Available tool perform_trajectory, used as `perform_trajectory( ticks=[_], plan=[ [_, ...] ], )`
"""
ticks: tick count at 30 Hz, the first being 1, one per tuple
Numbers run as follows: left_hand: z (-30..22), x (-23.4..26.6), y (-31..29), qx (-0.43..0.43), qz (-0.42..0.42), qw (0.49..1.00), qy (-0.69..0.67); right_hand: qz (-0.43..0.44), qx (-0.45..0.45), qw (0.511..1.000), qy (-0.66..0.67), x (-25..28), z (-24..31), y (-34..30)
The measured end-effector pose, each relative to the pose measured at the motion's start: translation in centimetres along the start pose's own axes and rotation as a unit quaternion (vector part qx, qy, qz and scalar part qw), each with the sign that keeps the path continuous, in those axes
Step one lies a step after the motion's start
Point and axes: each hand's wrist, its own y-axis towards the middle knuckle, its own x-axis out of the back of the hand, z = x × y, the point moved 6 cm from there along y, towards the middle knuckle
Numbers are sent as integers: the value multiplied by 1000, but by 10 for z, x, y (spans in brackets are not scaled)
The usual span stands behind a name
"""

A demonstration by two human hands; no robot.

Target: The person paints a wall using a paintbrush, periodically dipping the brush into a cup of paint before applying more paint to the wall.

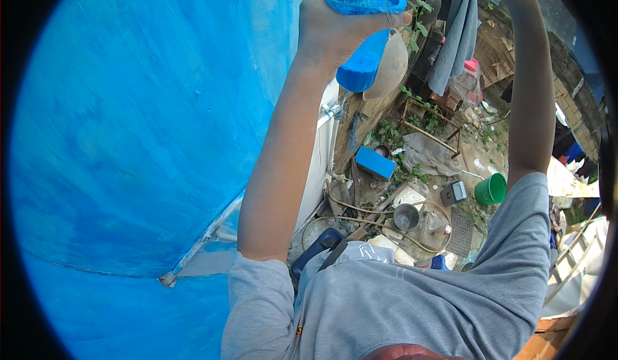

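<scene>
My left hand (pixel 327 35) is raised near the top middle, its fingers and thumb wrapped round a blue plastic cup (pixel 359 67). The cup's open mouth faces up, with blue smears inside its rim; how full it is I cannot tell. Close by on the left stands a large surface with streaky blue paint (pixel 148 102). My right forearm (pixel 533 83) reaches up on the right side, and its hand lies beyond the upper edge of the picture.
Below lie a blue box (pixel 375 163), a green bucket (pixel 491 189), a grey pot (pixel 406 217) and a looping hose (pixel 360 219). A grey cloth (pixel 457 38) hangs at the upper right. White pipes (pixel 328 115) run beside the painted surface.
</scene>
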Motion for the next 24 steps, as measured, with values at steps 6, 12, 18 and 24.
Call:
perform_trajectory(
  ticks=[6,12,18,24],
  plan=[
    [4,11,-7,26,-36,999,10,26,52,993,103,-22,14,-7],
    [0,15,-8,6,-24,1000,14,-29,9,996,79,-18,12,-17],
    [0,16,-7,10,-5,1000,7,-15,-6,995,96,-27,7,-23],
    [1,16,-7,9,-2,1000,-5,-35,16,994,98,-25,-3,-29]
  ],
)
